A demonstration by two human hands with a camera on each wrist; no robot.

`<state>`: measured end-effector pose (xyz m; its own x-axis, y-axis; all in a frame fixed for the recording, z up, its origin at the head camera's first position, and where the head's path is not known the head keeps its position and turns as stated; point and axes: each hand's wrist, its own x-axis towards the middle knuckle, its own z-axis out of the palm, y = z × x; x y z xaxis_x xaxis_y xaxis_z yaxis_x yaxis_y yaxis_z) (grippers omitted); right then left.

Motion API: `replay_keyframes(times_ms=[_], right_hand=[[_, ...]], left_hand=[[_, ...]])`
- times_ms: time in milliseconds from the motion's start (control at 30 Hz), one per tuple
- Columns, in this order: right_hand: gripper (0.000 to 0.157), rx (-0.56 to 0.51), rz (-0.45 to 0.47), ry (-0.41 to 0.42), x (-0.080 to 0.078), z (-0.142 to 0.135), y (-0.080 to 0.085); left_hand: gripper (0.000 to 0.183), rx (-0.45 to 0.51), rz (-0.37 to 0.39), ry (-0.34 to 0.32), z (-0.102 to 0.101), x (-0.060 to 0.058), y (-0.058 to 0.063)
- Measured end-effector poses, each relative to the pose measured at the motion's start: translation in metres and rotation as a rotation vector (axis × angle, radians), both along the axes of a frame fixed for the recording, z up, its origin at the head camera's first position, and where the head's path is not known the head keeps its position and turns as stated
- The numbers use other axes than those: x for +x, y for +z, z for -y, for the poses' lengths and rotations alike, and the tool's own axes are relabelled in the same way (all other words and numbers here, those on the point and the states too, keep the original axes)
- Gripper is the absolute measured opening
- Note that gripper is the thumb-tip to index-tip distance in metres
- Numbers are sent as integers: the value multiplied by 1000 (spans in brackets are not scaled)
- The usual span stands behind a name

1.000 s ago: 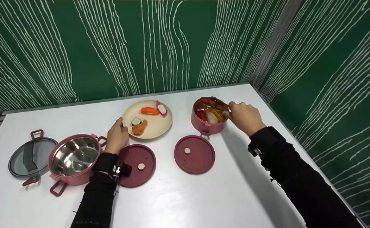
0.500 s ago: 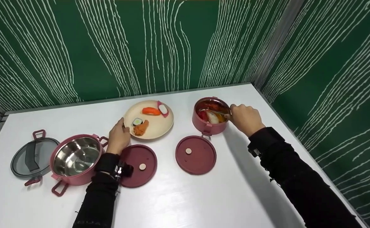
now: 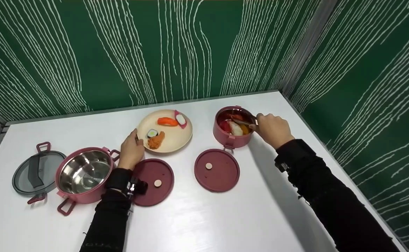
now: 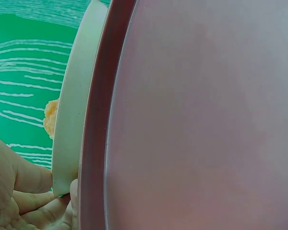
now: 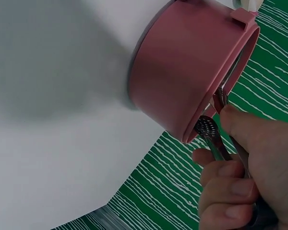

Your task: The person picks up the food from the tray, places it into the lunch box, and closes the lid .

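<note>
With fingers of the right hand [image 3: 272, 130] gripping the metal tongs [image 5: 209, 128] inside the small pink pot [image 3: 230, 139], it seems best to squeeze 1 food piece [image 3: 235, 128] gently while the left hand [image 3: 131, 151] pinches the plate [image 3: 172, 139] steady (4 morsels [image 3: 167, 121] lie there).

With my left hand [image 3: 131, 150] I pinched the left edge of a round cream plate [image 3: 173, 138], just left of centre in the upper half of the head view. On it lay an orange piece [image 3: 167, 121] and a pink-and-white piece [image 3: 180, 119] towards the top, a small roll [image 3: 152, 133] and a browned, crumbly piece [image 3: 156, 140] at the lower left. With my right hand [image 3: 272, 129] I gripped metal tongs [image 5: 207, 127], slanted into the mouth of an upright, uncovered pink pot [image 3: 232, 140], right of centre. Inside it sat red, white and yellow chunks [image 3: 236, 130].
</note>
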<state>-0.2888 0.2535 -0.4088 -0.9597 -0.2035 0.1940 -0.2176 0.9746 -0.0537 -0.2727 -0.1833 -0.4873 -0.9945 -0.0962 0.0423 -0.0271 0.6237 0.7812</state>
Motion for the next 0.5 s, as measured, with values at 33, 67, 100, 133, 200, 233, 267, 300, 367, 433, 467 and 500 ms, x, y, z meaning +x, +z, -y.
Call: replay_keyframes(times_ms=[33, 67, 100, 133, 200, 233, 267, 300, 367, 433, 467, 500], right_hand=[[36, -6, -4, 1, 0, 0, 0], [35, -10, -7, 4, 0, 0, 0], [34, -15, -7, 7, 0, 0, 0], [33, -19, -8, 12, 0, 0, 0], [31, -24, -5, 20, -1, 0, 0], [31, -23, -7, 27, -1, 0, -1], [30, -22, -8, 31, -1, 0, -1], [30, -22, -10, 33, -1, 0, -2], [29, -19, -20, 36, -1, 0, -3], [29, -21, -27, 33, -1, 0, -4], [28, -24, -26, 29, -1, 0, -5], [28, -25, -26, 27, -1, 0, -5]], left_hand=[[55, 0, 0, 0, 0, 0, 0], [55, -2, 1, -1, 0, -1, 0], [55, -1, 4, 1, 0, -1, 0], [55, 0, 7, 2, 0, -1, 0], [55, -3, 11, 3, 0, -2, 0], [55, -4, 15, 4, 1, -2, 0], [55, -6, 16, 3, 1, -2, 0], [55, -7, 17, 4, 1, -2, -1], [55, -13, 17, 2, 1, -2, -1], [55, -17, 19, 2, 1, -3, -1], [55, -18, 19, 1, 0, -3, -1], [55, -17, 21, 1, 0, -3, -1]])
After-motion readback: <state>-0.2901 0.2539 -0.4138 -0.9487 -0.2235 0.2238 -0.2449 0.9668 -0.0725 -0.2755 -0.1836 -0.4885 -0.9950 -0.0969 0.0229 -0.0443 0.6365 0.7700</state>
